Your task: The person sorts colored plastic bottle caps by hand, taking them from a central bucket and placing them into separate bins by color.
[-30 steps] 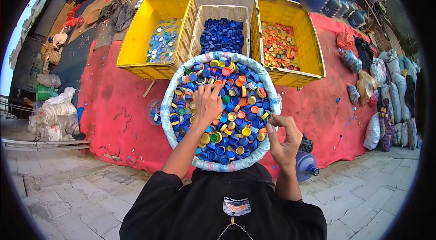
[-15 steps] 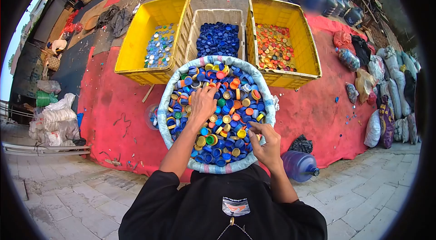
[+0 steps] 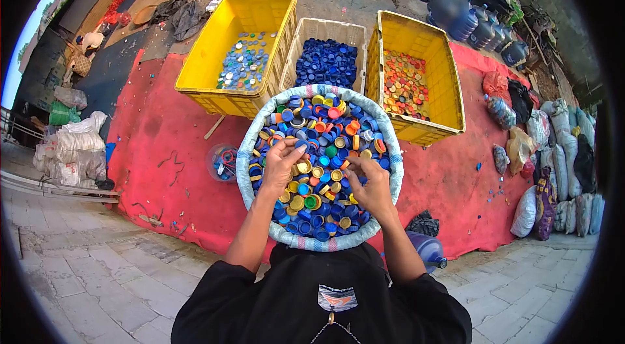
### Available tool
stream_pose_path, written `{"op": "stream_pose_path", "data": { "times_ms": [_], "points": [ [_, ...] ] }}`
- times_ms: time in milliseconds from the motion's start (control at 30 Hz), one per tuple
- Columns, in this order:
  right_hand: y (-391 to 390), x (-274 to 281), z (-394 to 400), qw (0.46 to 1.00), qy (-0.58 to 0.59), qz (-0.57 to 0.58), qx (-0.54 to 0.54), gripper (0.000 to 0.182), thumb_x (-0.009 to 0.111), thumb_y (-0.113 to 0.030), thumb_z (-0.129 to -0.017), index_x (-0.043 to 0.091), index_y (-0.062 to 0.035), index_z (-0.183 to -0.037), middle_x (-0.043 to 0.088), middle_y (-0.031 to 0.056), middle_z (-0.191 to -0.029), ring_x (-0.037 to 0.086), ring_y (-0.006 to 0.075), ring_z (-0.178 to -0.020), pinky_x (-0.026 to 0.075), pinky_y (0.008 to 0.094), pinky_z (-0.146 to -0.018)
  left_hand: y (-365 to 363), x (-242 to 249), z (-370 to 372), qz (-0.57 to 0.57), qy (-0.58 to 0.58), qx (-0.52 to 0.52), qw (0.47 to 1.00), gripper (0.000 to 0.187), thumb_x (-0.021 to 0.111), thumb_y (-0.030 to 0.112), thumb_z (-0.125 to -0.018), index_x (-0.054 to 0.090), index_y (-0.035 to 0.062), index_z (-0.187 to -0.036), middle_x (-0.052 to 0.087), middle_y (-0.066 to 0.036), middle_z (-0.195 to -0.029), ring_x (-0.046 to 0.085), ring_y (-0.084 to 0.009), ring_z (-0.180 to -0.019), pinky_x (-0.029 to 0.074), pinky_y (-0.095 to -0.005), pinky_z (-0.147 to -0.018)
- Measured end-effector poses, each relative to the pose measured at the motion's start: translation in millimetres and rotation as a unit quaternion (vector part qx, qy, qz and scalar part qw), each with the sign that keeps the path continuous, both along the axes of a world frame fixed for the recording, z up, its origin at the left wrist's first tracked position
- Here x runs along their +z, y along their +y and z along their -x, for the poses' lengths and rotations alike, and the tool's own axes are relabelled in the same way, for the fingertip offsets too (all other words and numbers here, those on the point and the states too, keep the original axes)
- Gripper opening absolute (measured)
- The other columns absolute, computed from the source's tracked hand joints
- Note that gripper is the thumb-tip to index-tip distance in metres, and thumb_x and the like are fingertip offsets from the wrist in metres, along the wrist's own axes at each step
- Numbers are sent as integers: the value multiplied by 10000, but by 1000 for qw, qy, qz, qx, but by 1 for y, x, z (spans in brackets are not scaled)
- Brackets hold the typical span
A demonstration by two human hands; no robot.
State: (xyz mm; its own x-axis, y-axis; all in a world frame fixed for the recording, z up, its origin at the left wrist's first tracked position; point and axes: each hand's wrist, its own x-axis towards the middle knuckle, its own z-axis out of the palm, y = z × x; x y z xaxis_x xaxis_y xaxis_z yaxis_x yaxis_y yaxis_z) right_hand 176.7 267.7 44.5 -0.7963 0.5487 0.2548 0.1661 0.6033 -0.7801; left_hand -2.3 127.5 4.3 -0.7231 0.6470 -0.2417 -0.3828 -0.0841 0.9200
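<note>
A round basin point(image 3: 245, 168) with a pale blue, padded-looking rim stands in front of me, heaped with mixed plastic bottle caps point(image 3: 323, 180) in blue, yellow, orange, green and white. Over its left half, my left hand point(image 3: 280, 165) is closed, with a dark blue bottle cap point(image 3: 300, 144) pinched at its fingertips. My right hand point(image 3: 372, 186) hovers over the right half with thumb and forefinger drawn together. Whatever lies between those fingertips is too small to make out. Both hands are low above the caps, a short gap apart.
Beyond the basin stand a yellow crate point(image 3: 228, 102) with light blue and white caps, a whitish crate point(image 3: 332, 26) of dark blue caps, and another yellow crate point(image 3: 449, 100) of orange and red caps. A water jug point(image 3: 426, 249) lies at right; filled sacks point(image 3: 565, 149) line the far right.
My left hand has drawn back toward me from the far part of the heap and now pinches a blue bottle cap. My right hand has shifted slightly left and curled. The view has tilted.
</note>
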Motion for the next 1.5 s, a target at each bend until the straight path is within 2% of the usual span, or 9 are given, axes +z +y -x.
{"op": "stream_pose_path", "data": {
  "times_ms": [233, 533, 900, 1100, 1167, 1233, 1333, 1400, 1500],
  "points": [
    [17, -36, 72, 983, -31, -179, -2, 331, 696, -65, -751, 629, -34, -1074, 655, 123, -866, 576, 316, -864, 452, 422, -762, -43, -1, -6, -241, -351, 43, 904, 233, 592, 239, -942, 585, 17, -1014, 587, -67, -904, 590, -206, -811, 510, -352, -809],
    [17, -51, 101, 956, -178, -232, -7, 422, 720, -122, -744, 604, -72, -1147, 690, 120, -952, 576, 326, -940, 419, 442, -794, -67, -17, -14, -152, -372, 113, 909, 155, 622, 223, -918, 604, 81, -977, 571, -12, -846, 544, -141, -770, 474, -326, -721],
    [16, -61, 107, 959, -155, -235, -36, 411, 711, -74, -744, 607, -51, -1141, 708, 104, -927, 595, 329, -914, 448, 453, -799, -62, -21, -15, -80, -269, 80, 956, 110, 652, 179, -894, 582, 118, -952, 578, 17, -824, 523, -84, -725, 426, -261, -681],
    [17, -48, 92, 993, -78, -22, -83, 436, 702, -60, -782, 578, -17, -1199, 679, 123, -936, 649, 288, -864, 512, 402, -762, -46, -16, -8, 22, -86, 61, 994, 192, 732, 161, -833, 597, 67, -932, 581, 17, -790, 539, -80, -678, 430, -227, -622],
    [14, -38, 83, 981, 10, 170, -97, 416, 691, -64, -815, 564, 2, -1205, 668, 105, -933, 661, 241, -843, 533, 359, -744, -36, -14, -4, 95, 60, 55, 992, 247, 760, 146, -794, 613, 8, -937, 617, -24, -808, 593, -121, -719, 467, -245, -669],
    [11, -27, 67, 926, 97, 355, -85, 393, 654, -64, -864, 537, 12, -1231, 647, 76, -959, 658, 174, -853, 546, 315, -760, -26, -15, 2, 169, 203, 30, 964, 259, 762, 122, -776, 615, 0, -950, 636, -61, -825, 618, -156, -756, 482, -280, -684],
    [8, -25, 39, 755, 228, 614, -34, 378, 622, -72, -868, 537, 16, -1226, 657, 88, -989, 661, 195, -867, 535, 308, -782, -8, -33, 11, 197, 383, 8, 902, 293, 747, 76, -755, 619, 1, -1008, 646, -142, -921, 647, -278, -861, 507, -386, -748],
    [3, -27, 21, 702, 257, 664, -25, 363, 511, -100, -843, 539, -3, -1191, 649, 102, -983, 648, 250, -914, 527, 376, -831, 4, -40, 14, 203, 460, 1, 864, 286, 734, 67, -763, 621, 10, -1020, 636, -158, -964, 640, -320, -893, 508, -417, -776],
    [-12, -27, -3, 637, 291, 713, -34, 330, 529, -140, -798, 572, -15, -1100, 604, 101, -951, 601, 233, -888, 506, 382, -819, 14, -38, 17, 263, 480, -56, 835, 299, 707, 90, -789, 603, 30, -1063, 628, -145, -1002, 627, -338, -935, 509, -433, -791]
  ]
}}
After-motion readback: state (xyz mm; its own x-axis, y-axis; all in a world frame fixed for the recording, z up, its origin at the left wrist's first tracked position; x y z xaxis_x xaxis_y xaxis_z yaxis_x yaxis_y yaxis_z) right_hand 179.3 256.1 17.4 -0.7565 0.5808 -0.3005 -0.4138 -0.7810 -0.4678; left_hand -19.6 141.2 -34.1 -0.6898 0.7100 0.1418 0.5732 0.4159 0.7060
